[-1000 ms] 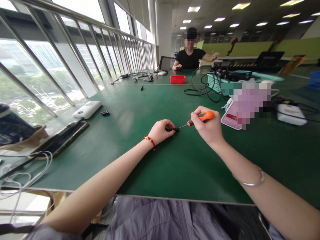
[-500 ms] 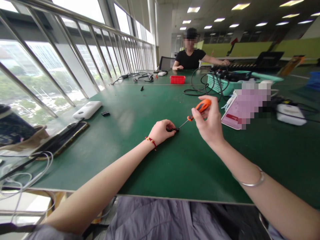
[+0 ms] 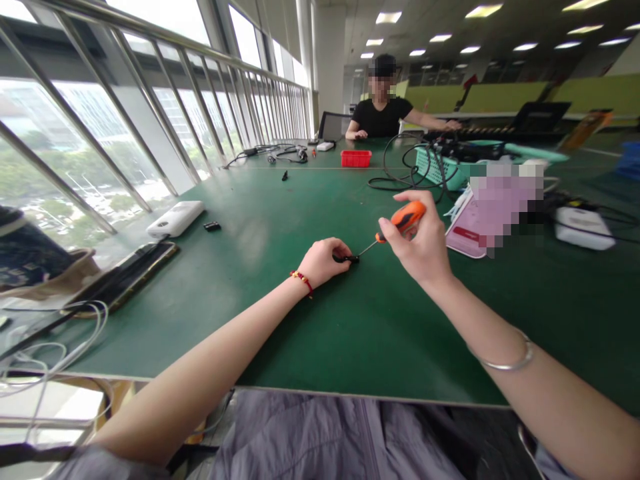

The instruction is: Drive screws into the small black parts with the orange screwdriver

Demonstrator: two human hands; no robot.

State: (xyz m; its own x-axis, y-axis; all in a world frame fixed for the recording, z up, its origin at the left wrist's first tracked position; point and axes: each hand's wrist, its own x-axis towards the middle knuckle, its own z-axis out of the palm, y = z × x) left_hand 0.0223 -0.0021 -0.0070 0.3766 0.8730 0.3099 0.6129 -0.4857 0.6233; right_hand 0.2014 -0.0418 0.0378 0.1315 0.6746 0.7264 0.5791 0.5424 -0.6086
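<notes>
1. Presently, left hand [image 3: 324, 260]: pinching small black part [image 3: 354, 259], on or just above the bench [image 3: 300, 353].
2. Right hand [image 3: 425, 247]: loosely holding orange-handled screwdriver [image 3: 410, 215], tip at the part.
3. Possible fault: tip skidding toward left hand, owing to slanted shaft, loose grip.

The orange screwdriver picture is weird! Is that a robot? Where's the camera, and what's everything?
No robot here: you see a person's left hand and right hand, both bare. The camera is worn on that person's head, looking forward and down. The left fingers hold a small black piece at the green table; the right fingers hold an orange screwdriver, which reaches down to that piece. Also on the table are a white box, a red container and a turquoise basket. Another person is across the table.
</notes>
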